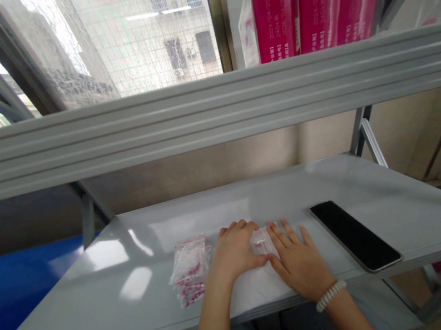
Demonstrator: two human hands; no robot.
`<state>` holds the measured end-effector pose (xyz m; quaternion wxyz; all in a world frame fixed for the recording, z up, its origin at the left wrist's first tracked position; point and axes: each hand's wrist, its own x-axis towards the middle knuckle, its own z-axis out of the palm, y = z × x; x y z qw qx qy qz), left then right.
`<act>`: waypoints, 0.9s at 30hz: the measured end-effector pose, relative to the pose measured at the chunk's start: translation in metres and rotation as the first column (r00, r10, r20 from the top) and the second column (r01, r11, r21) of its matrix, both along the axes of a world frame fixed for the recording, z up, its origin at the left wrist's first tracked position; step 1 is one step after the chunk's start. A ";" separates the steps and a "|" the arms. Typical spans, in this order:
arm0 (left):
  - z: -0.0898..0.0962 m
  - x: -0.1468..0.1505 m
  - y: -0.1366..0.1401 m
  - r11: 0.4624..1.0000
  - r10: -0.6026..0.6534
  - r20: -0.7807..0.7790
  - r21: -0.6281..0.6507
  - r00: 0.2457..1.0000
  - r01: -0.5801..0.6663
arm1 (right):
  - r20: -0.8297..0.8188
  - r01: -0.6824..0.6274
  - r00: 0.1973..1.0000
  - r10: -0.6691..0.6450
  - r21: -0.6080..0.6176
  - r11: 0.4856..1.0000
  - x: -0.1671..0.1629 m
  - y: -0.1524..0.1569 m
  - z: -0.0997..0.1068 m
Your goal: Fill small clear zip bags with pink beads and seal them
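Note:
A small clear plastic bag (262,241) with pink marks lies on the table between my hands. My left hand (237,249) rests palm down at its left edge, fingers bent, with the thumb apart from them and reaching toward my right thumb. Across the bag's right side lies my right hand (300,261), flat with its fingers stretched out; a pale coiled band circles that wrist. Beneath both hands a white sheet (254,291) reaches the table's front edge. Left of my left hand is a pile of clear bags (190,265) with pink-red bits showing in them.
A black-screened phone (354,235) lies on the white table (151,306) to the right. Over the table's back runs a metal shelf beam (196,118), with pink boxes (275,12) above it. A blue surface (22,294) is at the left, and a window stands behind.

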<state>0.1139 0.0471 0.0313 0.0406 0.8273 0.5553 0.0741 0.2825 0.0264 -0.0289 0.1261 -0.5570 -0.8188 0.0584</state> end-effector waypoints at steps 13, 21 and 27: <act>0.013 0.017 0.004 0.995 0.061 -0.070 -0.079 0.996 -0.067 | 0.009 0.000 1.000 -0.001 0.041 0.999 0.000 -0.001 -0.001; 0.013 0.018 0.001 0.991 0.080 -0.051 -0.100 0.996 -0.084 | 0.002 -0.008 1.000 0.008 0.030 1.000 0.000 -0.001 -0.001; 0.012 0.018 0.003 0.993 0.059 -0.055 -0.103 0.997 -0.064 | -0.004 -0.007 1.000 0.007 0.019 1.000 0.000 0.000 0.000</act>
